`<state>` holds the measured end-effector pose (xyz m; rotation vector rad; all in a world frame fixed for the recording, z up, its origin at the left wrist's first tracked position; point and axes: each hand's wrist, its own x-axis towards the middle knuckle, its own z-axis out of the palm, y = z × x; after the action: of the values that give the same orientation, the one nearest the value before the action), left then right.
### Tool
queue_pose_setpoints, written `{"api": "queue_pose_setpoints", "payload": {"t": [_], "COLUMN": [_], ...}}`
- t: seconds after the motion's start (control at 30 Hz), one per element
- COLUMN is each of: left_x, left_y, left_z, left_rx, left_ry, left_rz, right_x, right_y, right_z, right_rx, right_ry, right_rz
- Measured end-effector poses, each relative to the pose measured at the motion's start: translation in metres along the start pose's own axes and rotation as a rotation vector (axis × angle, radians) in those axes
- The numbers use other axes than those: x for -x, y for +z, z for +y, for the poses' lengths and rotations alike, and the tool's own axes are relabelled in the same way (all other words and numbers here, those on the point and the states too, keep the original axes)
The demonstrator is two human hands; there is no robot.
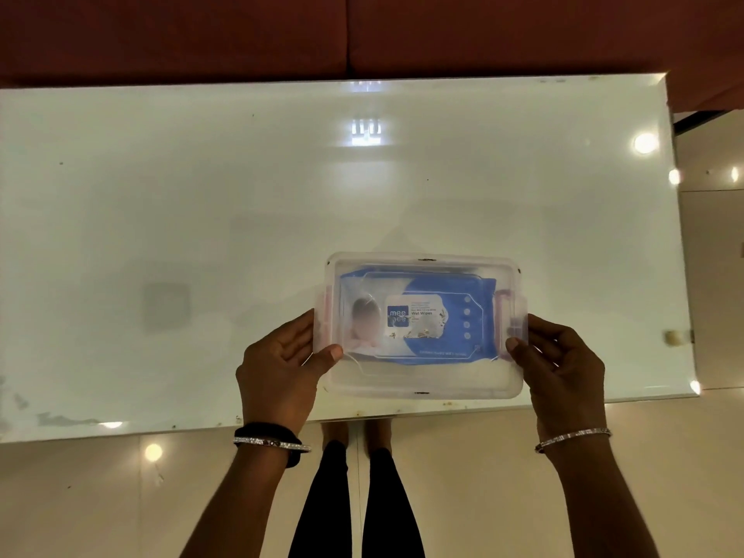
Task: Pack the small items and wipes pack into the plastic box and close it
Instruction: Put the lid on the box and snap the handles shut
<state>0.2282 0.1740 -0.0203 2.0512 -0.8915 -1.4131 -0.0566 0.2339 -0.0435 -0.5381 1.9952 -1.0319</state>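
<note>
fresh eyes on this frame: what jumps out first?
The clear plastic box near the front edge of the glossy white table, lid on, with the blue wet wipes pack showing through it. The left hand and right hand grip its two short ends by the pinkish side latches. After that, bright ceiling-light reflections on the tabletop, and the dark red surface beyond its far edge.

Head-worn camera looks steeply down, close above the white table.
</note>
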Motion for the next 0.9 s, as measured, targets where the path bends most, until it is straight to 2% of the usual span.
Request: {"api": "queue_pose_setpoints", "payload": {"t": [0.17,0.3,0.47,0.57,0.63,0.7,0.8,0.9], "left_x": [-0.002,-0.014,-0.032,-0.038,-0.036,-0.035,-0.03,-0.012], "left_y": [0.0,-0.003,-0.009,-0.013,-0.011,-0.011,-0.005,0.011], "left_z": [-0.007,-0.012,-0.011,-0.011,-0.011,-0.01,-0.004,-0.001], "left_rx": [0.047,0.146,0.287,0.251,0.249,0.267,0.257,-0.043], "left_ry": [-0.023,-0.118,-0.342,-0.402,-0.424,-0.418,-0.36,-0.166], "left_rz": [-0.025,-0.102,-0.322,-0.504,-0.558,-0.504,-0.329,-0.098], "right_x": [-0.002,-0.003,-0.002,0.001,0.001,-0.002,-0.013,-0.022], "right_y": [0.001,0.001,0.002,0.0,-0.003,-0.008,-0.016,-0.021], "right_z": [0.001,0.001,-0.007,-0.008,-0.006,-0.003,0.001,0.001], "right_rx": [-0.046,-0.104,-0.165,-0.233,-0.248,-0.263,-0.273,-0.293], "right_ry": [0.007,0.039,0.111,0.192,0.256,0.342,0.449,0.494], "right_rz": [-0.017,-0.043,-0.061,-0.122,-0.184,-0.234,-0.318,-0.402]}}
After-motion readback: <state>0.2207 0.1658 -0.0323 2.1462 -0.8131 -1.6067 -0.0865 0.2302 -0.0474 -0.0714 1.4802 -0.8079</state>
